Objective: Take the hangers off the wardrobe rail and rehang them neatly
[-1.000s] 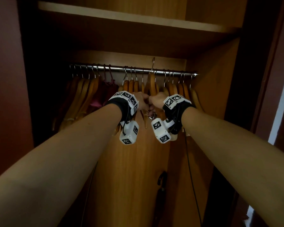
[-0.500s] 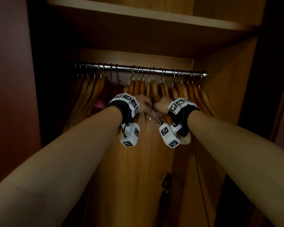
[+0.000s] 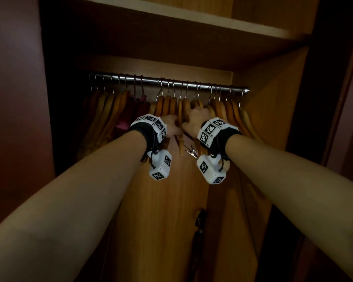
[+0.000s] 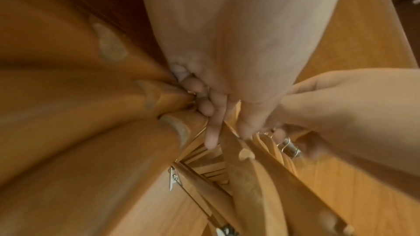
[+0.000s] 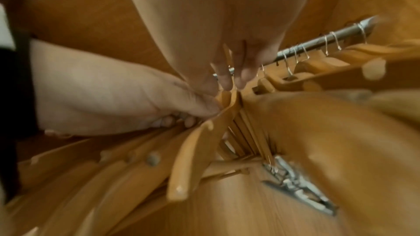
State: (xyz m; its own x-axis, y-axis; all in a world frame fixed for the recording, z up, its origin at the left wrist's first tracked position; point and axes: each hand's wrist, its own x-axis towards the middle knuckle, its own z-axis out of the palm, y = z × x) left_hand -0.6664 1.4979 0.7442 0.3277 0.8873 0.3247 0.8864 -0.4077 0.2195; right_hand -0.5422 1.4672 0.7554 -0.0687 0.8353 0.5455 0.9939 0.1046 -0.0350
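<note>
A chrome rail (image 3: 171, 82) carries several wooden hangers (image 3: 165, 106) in loose groups. My left hand (image 3: 172, 128) and right hand (image 3: 196, 113) meet at the middle group, touching each other. In the left wrist view my left hand (image 4: 227, 135) pinches the arm of one wooden hanger (image 4: 240, 152) between thumb and forefinger, with the other fingers curled. In the right wrist view my right hand (image 5: 234, 80) pinches the thin top of a hanger (image 5: 227, 100) just below the rail (image 5: 318, 42). Whether both hands hold the same hanger I cannot tell.
Two dark red padded hangers (image 3: 137, 110) hang left of the middle group, with more wooden ones (image 3: 108, 112) beyond. A metal clip (image 3: 192, 152) dangles under my hands. A shelf (image 3: 171, 17) lies overhead and the wardrobe's side wall (image 3: 273, 102) is close on the right.
A hanger whose hook stood above the rail one second ago now hangs on it. My right hand has moved up to the hanger tops.
</note>
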